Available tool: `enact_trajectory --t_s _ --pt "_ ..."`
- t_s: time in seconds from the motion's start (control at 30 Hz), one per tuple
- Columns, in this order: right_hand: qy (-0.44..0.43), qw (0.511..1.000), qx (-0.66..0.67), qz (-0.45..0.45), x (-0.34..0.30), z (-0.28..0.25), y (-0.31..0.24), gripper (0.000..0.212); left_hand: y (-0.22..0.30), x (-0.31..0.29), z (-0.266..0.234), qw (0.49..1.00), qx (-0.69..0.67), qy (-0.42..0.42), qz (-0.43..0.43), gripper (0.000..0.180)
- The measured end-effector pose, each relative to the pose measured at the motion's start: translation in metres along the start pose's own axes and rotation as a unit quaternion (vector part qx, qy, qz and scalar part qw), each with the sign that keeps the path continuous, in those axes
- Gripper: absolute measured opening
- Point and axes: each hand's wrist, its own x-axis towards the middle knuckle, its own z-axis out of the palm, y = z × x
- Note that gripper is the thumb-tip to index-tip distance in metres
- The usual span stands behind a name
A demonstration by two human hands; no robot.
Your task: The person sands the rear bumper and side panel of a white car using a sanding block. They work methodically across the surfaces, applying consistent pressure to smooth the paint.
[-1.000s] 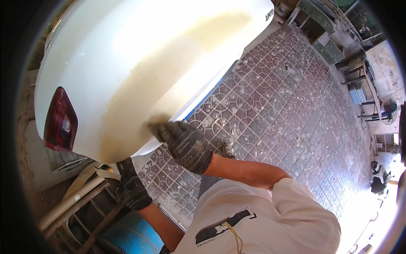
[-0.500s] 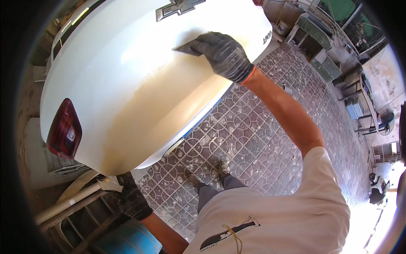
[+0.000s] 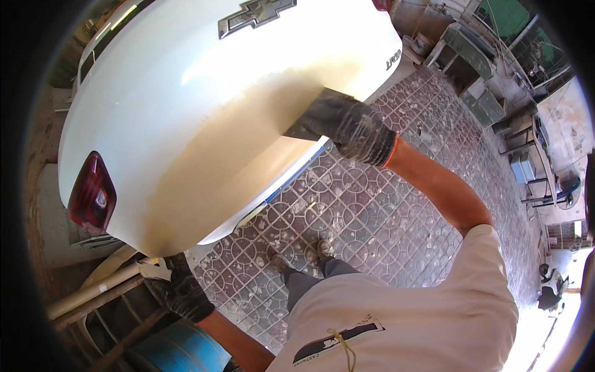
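A white car rear panel with a dull yellowish sanded patch fills the upper left. It carries a dark emblem and a red tail light. My right hand, in a dark glove, presses a dark flat sanding sheet against the lower right part of the panel. My left hand, also gloved, hangs low under the panel's lower edge, closed on a small pale crumpled piece.
Patterned grey floor tiles lie under my feet. A blue drum and pale pipes sit at lower left. Metal cabinets and stands line the upper right.
My right hand has slid the sanding sheet from the panel's lower left up to near the emblem, then down to the lower right edge. My left hand stays low.
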Motion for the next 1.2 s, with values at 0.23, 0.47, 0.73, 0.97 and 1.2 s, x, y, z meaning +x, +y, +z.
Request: enact_trajectory --t_s 0.23,0.47,0.73,0.97,1.2 --pt "0.074 0.994 -0.071 0.045 0.062 0.023 0.022 0.031 0.009 -0.002 0.0 0.993 -0.089 -0.039 -0.062 0.056" --pt "0.068 0.996 -0.058 -0.001 0.047 0.039 0.008 0.031 0.006 -0.005 0.011 0.97 -0.229 -0.01 -0.083 0.056" --pt "0.084 0.996 0.002 -0.002 -0.006 0.026 -0.017 0.032 0.009 -0.004 0.015 0.985 -0.156 0.002 -0.069 0.052" --pt "0.069 0.985 0.116 0.11 -0.002 0.007 -0.003 0.028 0.012 -0.005 0.017 0.941 -0.301 -0.043 -0.151 0.05" --pt "0.104 0.99 -0.039 0.088 0.062 0.025 0.023 0.028 0.01 -0.002 0.016 0.901 -0.41 0.006 -0.14 0.055"
